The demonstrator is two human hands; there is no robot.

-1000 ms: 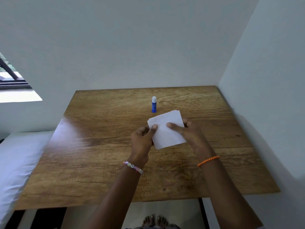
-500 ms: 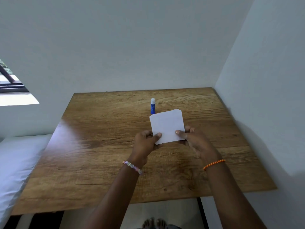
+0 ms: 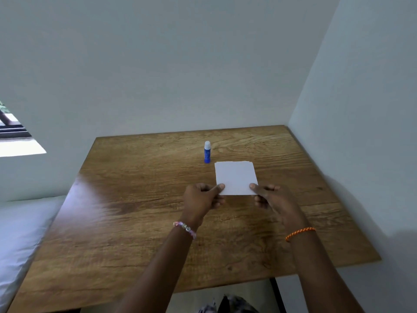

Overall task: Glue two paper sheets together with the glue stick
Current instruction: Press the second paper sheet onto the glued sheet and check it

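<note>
Head view. Two hands are holding a small stack of white sheets over the right half of a wooden counter. The left hand is pinching the near left corner of the sheets, thumb on top and the other fingers curled beneath. The right hand is pinching the near right corner in the same way, thumb lying on the upper face. The sheets are lying nearly flat and square to the viewer; slightly offset edges are showing along the far side, so more than one sheet is present, though whether the stack is touching the counter cannot be told. A glue stick, blue with a white cap on, is standing upright on the counter just beyond the far left corner of the sheets, apart from them and from both hands. A beaded bracelet is circling the left wrist and an orange cord band the right. The counter is sitting in a corner between two pale walls; a white bed is lying beside its left edge.
</note>
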